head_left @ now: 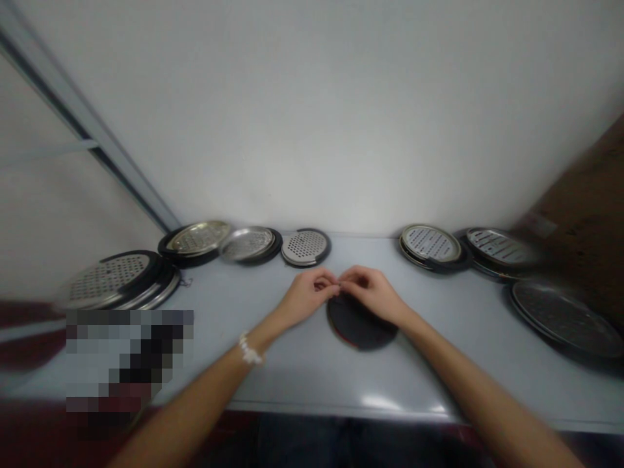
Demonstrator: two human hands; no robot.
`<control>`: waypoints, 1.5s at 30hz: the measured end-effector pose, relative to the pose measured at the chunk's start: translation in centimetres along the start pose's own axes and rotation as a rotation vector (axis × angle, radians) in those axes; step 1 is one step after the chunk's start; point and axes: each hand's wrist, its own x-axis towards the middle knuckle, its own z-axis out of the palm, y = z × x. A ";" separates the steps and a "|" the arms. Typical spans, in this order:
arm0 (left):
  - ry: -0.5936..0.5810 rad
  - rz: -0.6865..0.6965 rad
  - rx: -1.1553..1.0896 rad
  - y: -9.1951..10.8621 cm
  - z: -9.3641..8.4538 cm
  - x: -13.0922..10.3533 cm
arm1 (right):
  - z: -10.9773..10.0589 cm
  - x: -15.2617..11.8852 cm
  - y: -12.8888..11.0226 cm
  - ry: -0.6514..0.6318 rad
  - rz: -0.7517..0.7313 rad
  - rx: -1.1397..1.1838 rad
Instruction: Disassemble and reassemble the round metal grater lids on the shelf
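Note:
A dark round disc lies on the table in front of me, with a thin reddish line along its near left edge. Over its far edge, my left hand pinches with thumb and forefinger, a white bracelet on the wrist. Facing it, my right hand is closed in a like pinch, and the fingertips of both hands meet. Whatever lies between the fingertips is too small and blurred to name. Part of the disc is hidden under my right hand.
Perforated metal grater discs with black rims lie around the table: a stack at left, a single disc at the back, further stacks at right. A brown cardboard box stands at far right. A white wall closes the back.

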 end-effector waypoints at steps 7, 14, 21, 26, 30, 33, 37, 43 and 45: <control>-0.005 0.084 0.203 0.3 -0.2 -0.1 | -0.4 0.1 0.3 0.137 0.008 0.003; -0.255 0.215 0.354 1.1 -0.5 -0.8 | -1.3 0.4 -0.2 0.227 0.057 0.122; -0.149 0.266 0.520 0.9 0.1 -0.9 | -1.5 0.6 -0.3 0.295 0.095 0.304; -0.046 0.243 0.561 0.5 0.3 -0.9 | -1.6 0.7 -0.1 0.329 0.095 0.333; -0.007 0.151 0.506 0.4 0.6 -0.9 | -1.5 0.8 0.0 0.305 0.104 0.312; -0.103 0.104 0.277 0.9 0.9 -1.2 | -1.4 0.8 0.1 0.265 0.092 0.223; -0.041 0.129 0.147 1.7 1.1 -1.2 | -1.2 0.6 0.2 0.158 0.081 0.124; 0.079 0.036 -0.075 1.0 0.8 -0.4 | -0.5 0.2 -0.5 -0.040 0.068 0.216; 0.045 0.003 -0.182 1.0 0.9 -0.3 | -0.3 0.0 -0.7 -0.077 0.078 0.272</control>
